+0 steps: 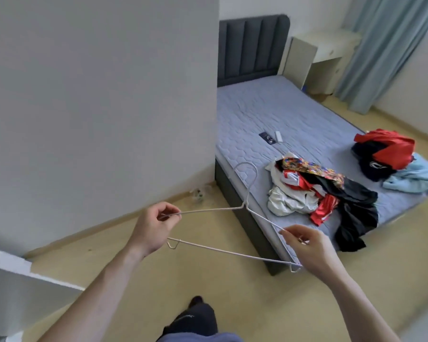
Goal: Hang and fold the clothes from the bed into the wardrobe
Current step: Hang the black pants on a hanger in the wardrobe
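The hanger [235, 254] is thin white wire, bent into a triangle with a curved hook at the far end and a small notch loop at each lower corner. It is held in the air above the yellow floor [232, 287], near the bed's near-left corner.

The left hand [150, 229] pinches the left shoulder wire between thumb and curled fingers. The right hand [308, 250] pinches the right shoulder wire in the same way, with the lower bar running between the two hands.

The bed [282, 112] carries a pale blue quilted mattress with a hexagon stitch pattern and a dark grey padded headboard [252, 48] with vertical channels. The clothes lie on it, to the right of the hands and beyond them: a near heap [316, 193] of white, red, black and multicoloured printed fabric, crumpled, and a far-right heap [391, 156] of red, dark and light blue fabric. The two heaps are well apart.
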The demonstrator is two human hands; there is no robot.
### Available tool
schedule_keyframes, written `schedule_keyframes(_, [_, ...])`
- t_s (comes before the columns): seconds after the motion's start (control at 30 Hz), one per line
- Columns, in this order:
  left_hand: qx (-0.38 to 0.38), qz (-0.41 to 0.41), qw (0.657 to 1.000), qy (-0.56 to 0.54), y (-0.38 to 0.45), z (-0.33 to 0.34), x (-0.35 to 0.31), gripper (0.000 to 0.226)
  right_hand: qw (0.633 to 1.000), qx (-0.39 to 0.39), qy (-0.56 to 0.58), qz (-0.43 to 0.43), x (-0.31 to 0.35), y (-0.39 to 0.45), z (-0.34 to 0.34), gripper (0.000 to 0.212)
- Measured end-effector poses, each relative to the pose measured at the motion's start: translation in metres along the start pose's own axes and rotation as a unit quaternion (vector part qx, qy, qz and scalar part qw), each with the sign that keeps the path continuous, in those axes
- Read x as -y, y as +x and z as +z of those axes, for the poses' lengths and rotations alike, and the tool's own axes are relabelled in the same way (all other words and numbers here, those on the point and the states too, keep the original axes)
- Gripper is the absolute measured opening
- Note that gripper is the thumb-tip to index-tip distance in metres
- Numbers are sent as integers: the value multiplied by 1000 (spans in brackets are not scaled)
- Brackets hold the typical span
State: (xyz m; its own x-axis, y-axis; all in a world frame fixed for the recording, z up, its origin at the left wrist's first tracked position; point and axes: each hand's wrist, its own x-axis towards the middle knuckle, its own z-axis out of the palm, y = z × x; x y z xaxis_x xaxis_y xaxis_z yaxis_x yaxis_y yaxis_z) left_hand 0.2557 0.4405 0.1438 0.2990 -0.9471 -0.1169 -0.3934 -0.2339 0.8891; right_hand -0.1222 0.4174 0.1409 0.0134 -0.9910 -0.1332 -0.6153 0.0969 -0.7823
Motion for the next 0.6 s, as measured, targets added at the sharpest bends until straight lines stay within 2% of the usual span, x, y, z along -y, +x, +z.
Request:
schedule_keyframes(0.27, [58, 1, 998, -7, 105, 120, -53, 12, 997, -55, -10, 57, -59, 68, -66, 10])
schedule_keyframes(0.47, [103, -16, 995, -7, 198, 211, -87, 13, 994, -60, -53, 79, -86, 155, -110, 10])
schedule_keyframes(0.6, [154, -21, 988, 11, 263, 272, -105, 12, 991, -76, -34, 103, -100, 219, -135, 13])
